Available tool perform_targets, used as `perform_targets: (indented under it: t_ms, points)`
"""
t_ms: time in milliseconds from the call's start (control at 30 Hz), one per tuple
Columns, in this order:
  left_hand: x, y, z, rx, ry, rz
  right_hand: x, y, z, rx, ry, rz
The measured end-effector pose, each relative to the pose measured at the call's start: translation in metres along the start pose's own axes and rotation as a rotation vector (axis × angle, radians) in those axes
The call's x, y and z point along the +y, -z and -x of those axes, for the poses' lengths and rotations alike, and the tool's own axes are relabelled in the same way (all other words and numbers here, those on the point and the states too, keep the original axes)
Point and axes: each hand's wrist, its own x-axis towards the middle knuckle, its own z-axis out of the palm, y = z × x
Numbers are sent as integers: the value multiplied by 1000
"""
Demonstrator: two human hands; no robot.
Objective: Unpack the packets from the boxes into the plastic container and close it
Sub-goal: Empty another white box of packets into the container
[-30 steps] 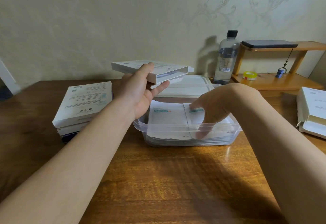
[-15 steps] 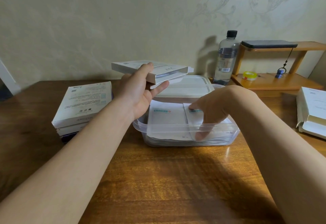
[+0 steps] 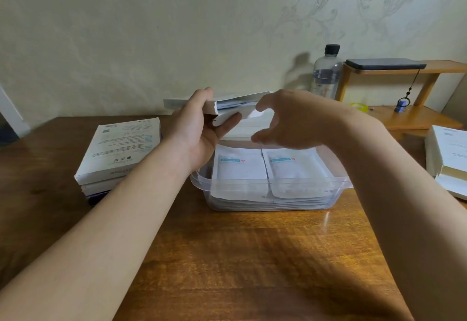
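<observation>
left hand [image 3: 199, 131] grips the open box [image 3: 235, 98], right hand [image 3: 290, 123] spread and empty. packets [image 3: 240, 169] look light, floppy, slick; i'd pinch one by its edge.

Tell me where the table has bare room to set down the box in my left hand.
Broadest: bare table in front of the plastic container, between your forearms. Also the left end beyond the box stack. Crowded behind the container: lid, bottle, shelf.
</observation>
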Motion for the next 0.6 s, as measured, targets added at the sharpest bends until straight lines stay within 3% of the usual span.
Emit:
perform_targets:
  t_ms: [233, 400, 600]
  points:
    - [1, 0, 3, -39, -9, -5, -5, 0, -1, 200, 20, -21]
    - [1, -1, 4, -112, -1, -71, -9, -13, -3, 62, 70, 23]
    - [-3, -4, 7, -164, -24, -200, -9, -28, -12, 39, 108, 32]
